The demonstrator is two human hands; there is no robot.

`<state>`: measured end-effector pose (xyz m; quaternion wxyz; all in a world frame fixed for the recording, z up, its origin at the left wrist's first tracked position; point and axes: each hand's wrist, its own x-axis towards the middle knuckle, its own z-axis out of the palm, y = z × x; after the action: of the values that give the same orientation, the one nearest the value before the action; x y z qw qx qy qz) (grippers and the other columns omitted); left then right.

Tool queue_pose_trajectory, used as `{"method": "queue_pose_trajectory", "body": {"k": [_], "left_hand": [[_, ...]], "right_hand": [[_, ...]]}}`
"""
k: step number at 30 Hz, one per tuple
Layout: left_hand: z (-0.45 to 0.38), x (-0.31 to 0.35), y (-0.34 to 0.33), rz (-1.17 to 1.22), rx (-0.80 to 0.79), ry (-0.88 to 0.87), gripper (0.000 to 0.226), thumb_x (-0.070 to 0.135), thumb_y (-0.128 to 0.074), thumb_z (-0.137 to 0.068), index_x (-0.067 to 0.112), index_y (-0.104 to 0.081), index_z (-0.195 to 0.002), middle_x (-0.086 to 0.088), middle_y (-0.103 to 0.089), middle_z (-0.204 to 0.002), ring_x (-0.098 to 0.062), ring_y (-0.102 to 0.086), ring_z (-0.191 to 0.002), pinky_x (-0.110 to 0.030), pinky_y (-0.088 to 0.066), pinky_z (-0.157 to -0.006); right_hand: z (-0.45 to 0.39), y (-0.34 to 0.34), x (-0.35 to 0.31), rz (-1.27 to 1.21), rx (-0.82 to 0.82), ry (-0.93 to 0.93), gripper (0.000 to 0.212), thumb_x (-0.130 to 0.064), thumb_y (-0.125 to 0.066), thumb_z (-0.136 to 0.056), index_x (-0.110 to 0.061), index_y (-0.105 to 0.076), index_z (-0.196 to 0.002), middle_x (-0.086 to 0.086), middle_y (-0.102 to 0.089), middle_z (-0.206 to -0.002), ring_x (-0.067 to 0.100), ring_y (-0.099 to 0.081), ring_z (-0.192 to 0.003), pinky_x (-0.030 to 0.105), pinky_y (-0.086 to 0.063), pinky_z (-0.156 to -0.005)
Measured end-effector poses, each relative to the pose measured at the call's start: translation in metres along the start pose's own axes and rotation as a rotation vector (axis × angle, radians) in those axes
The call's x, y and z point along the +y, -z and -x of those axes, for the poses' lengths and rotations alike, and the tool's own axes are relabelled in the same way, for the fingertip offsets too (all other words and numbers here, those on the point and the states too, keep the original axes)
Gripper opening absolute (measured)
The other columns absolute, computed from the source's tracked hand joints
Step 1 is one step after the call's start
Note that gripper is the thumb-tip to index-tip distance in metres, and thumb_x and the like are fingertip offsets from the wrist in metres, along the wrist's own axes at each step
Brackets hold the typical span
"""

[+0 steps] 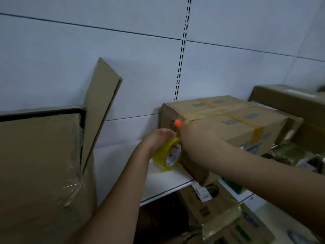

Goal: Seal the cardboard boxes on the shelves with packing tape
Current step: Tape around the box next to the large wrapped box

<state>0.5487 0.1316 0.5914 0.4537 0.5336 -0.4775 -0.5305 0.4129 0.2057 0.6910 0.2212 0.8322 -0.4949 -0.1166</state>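
A closed cardboard box [233, 118] with blue print lies on the white shelf [168, 182], and a strip of tape [211, 111] runs across its top and down its left end. My left hand [158, 138] grips a roll of yellowish packing tape [168, 154], held against the lower part of that left end. My right hand [195, 136] lies at the same end of the box, just under the taped edge. It seems to hold a small cutter whose orange tip [177, 123] sticks up between my two hands. The fingers of my right hand are hidden.
A big cardboard box [40, 164] with a raised flap [102, 103] and clear film fills the left. Another box [288, 99] stands behind at the right. Below the shelf edge sit more taped cartons [218, 213]. Behind is a white panelled wall with a slotted upright [182, 50].
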Motion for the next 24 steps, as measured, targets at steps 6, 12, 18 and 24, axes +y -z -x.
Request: {"method": "queue_pose_trajectory", "body": {"k": [6, 12, 18, 24], "left_hand": [[-0.011, -0.003, -0.004, -0.059, 0.093, -0.018, 0.019, 0.025, -0.071, -0.091, 0.01, -0.075, -0.103, -0.015, -0.073, -0.101, -0.028, -0.069, -0.095, -0.039, -0.055, -0.089], [-0.006, -0.009, -0.007, -0.1, 0.09, 0.081, 0.017, 0.019, -0.07, -0.09, 0.007, -0.074, -0.102, -0.012, -0.071, -0.093, -0.024, -0.066, -0.086, -0.037, -0.056, -0.083], [-0.003, -0.017, 0.002, 0.01, 0.189, 0.093, 0.008, 0.014, -0.071, -0.085, 0.007, -0.071, -0.081, -0.013, -0.071, -0.08, -0.023, -0.069, -0.069, -0.037, -0.062, -0.07], [0.02, -0.014, -0.012, 0.149, 0.189, 0.076, 0.008, 0.003, -0.061, -0.095, -0.002, -0.062, -0.089, -0.024, -0.06, -0.07, -0.019, -0.058, -0.036, -0.024, -0.05, -0.038]], "right_hand": [[-0.006, -0.022, -0.011, 0.022, -0.099, -0.173, 0.026, -0.016, -0.041, -0.102, -0.008, -0.048, -0.126, 0.01, -0.051, -0.127, 0.026, -0.057, -0.114, 0.031, -0.042, -0.074], [-0.017, -0.039, -0.016, -0.057, -0.125, -0.156, 0.017, -0.012, -0.043, -0.101, -0.01, -0.054, -0.114, 0.008, -0.055, -0.112, 0.023, -0.063, -0.094, 0.031, -0.039, -0.062], [0.009, -0.021, 0.009, -0.169, 0.011, -0.179, 0.016, -0.029, -0.05, -0.1, -0.014, -0.053, -0.094, -0.004, -0.049, -0.077, 0.015, -0.05, -0.065, 0.027, -0.04, -0.055], [-0.085, -0.017, 0.031, -0.248, 0.305, -0.267, 0.032, -0.042, -0.057, -0.095, -0.016, -0.052, -0.114, 0.005, -0.063, -0.102, 0.029, -0.064, -0.093, 0.031, -0.035, -0.064]]}}
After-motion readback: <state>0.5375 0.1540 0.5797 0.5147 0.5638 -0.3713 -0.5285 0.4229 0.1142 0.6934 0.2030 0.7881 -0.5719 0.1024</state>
